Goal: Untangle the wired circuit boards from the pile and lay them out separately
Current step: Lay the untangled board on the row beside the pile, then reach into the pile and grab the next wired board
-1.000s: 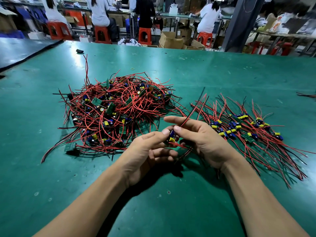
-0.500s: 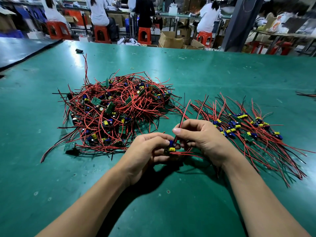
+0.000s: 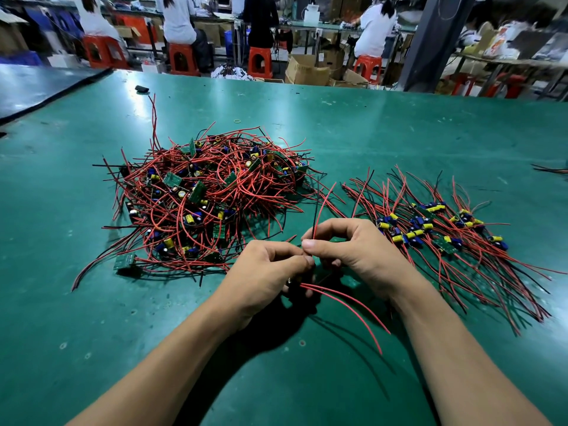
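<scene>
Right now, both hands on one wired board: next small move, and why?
Probably carry the wired board right and lay it beside the laid-out row. The left hand and right hand hold it clear of the pile, its red wires hanging free, so it looks untangled.

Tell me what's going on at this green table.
A person is separating wired circuit boards. The left hand grips one unit by its red leads, which trail toward the person; its board is hidden in that grip. The right hand pinches the upright wires, one black and one red. The tangled pile lies left on the table; the laid-out boards lie to the right.
</scene>
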`<state>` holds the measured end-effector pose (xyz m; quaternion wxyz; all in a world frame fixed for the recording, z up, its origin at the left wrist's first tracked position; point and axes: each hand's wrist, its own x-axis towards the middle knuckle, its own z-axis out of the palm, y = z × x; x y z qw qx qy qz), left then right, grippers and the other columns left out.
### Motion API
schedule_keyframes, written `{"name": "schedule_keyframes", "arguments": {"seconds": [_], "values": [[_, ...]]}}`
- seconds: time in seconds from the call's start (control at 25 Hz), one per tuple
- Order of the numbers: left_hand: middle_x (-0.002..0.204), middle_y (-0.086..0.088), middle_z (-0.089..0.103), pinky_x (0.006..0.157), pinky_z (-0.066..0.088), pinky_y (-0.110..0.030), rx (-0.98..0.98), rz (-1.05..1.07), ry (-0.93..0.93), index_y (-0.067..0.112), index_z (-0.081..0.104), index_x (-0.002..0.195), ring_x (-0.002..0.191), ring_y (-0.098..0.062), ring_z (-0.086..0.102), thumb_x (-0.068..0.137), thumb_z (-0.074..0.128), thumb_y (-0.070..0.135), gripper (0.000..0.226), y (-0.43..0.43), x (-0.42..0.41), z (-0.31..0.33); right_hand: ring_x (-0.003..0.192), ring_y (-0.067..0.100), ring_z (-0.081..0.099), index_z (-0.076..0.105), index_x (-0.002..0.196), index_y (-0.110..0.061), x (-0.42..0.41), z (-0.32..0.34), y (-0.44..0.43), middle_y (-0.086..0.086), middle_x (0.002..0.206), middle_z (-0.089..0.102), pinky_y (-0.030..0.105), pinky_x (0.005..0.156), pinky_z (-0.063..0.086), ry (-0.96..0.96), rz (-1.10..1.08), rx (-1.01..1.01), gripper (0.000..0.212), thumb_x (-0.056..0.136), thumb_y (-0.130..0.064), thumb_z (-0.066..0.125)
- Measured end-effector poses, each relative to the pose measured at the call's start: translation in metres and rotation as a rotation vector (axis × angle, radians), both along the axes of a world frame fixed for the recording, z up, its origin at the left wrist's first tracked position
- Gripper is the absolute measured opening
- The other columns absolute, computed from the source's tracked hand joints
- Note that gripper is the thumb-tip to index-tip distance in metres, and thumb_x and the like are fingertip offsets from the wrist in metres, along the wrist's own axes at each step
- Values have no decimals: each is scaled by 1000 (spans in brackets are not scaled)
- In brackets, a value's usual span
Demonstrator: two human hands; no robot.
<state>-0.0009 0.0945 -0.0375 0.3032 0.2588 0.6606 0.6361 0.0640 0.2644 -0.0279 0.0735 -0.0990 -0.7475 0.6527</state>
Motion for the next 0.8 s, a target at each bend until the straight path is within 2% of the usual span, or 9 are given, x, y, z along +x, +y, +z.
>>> {"name": "schedule_keyframes", "arguments": {"seconds": [0.12, 0.24, 0.32, 0.4, 0.52, 0.64, 0.72, 0.8], "values": [[67, -13, 67, 55, 51, -27, 11, 26, -79, 7, 74, 73, 54, -24, 65, 88, 67, 6, 16, 1, -1, 1, 47, 11, 53, 76, 77, -15, -3, -4, -2, 6, 66, 60, 19, 46, 45, 7, -134, -104, 9, 77, -18, 85], [67, -11, 67, 60, 49, -29, 4, 12, -84, 8, 75, 74, 55, -23, 62, 82, 72, 10, 9, 2, -1, 2, 43, 15, 50, 74, 78, -13, -5, -8, -1, 10, 63, 56, 28, 49, 44, 16, -286, -127, 12, 80, -19, 84], [67, -8, 67, 63, 47, -31, -16, -23, -48, 10, 76, 73, 57, -20, 61, 79, 74, 14, 7, 2, -1, 5, 38, 14, 47, 72, 79, -11, -6, -9, 4, 6, 53, 54, 23, 42, 39, 58, -422, -79, 14, 82, -20, 82], [66, -10, 67, 59, 49, -28, -9, -58, -58, 7, 74, 74, 55, -21, 60, 84, 71, 7, 11, 1, -1, 6, 35, 13, 45, 70, 78, -12, -6, -10, 8, 3, 47, 52, 18, 38, 34, 103, -541, -24, 16, 84, -22, 81], [66, -15, 65, 52, 51, -26, 3, -82, -84, 0, 72, 77, 52, -23, 60, 87, 66, 2, 11, -1, -2, 9, 38, 11, 51, 68, 74, -17, -9, -12, 11, -7, 49, 56, 20, 37, 37, 159, -645, 113, 18, 84, -23, 81], [67, -13, 66, 53, 51, -24, -6, -78, -73, 1, 72, 78, 54, -22, 61, 87, 66, 3, 11, -1, -2, 11, 40, 12, 55, 69, 76, -19, -13, -14, 10, -7, 52, 60, 22, 38, 39, 184, -712, 180, 15, 83, -22, 82], [69, -10, 67, 58, 50, -25, -10, -74, -59, 7, 73, 76, 58, -20, 62, 87, 67, 6, 13, -1, -1, 11, 40, 11, 53, 69, 78, -18, -12, -13, 10, -4, 51, 59, 21, 39, 38, 192, -703, 67, 14, 85, -21, 80], [69, -7, 69, 65, 47, -30, -16, -55, -47, 12, 73, 73, 62, -19, 63, 88, 67, 8, 17, -2, 0, 9, 41, 9, 50, 67, 78, -15, -10, -9, 12, -4, 53, 56, 20, 39, 38, 156, -607, -153, 16, 86, -21, 79]]}}
